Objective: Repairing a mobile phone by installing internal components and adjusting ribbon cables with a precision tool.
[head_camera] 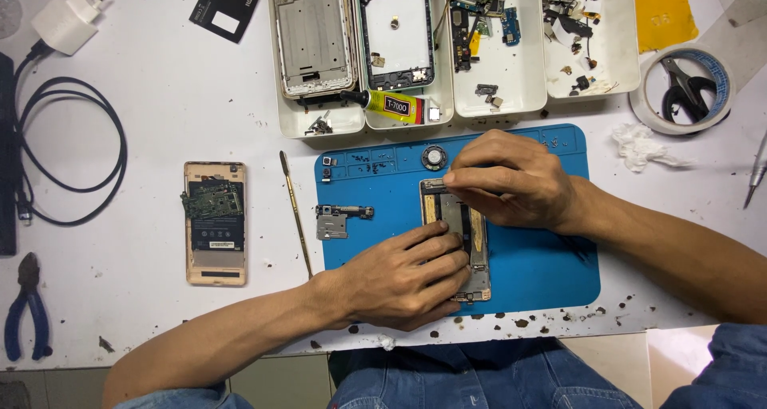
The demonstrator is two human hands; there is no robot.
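While both hands work over the one blue mat (543, 257), the left hand (399, 277) lies flat, fingers pressed down on the lower part of an opened phone (463, 233). The right hand (511, 177) curls over its upper end, fingertips pinching at the frame; what they grip I cannot tell. Left of the mat lie one thin metal tool (296, 213) and a second opened phone (214, 224). Farther back on the white tabletop (160, 97) stand four white trays (511, 97) of parts, one glue tube (391, 104) across them.
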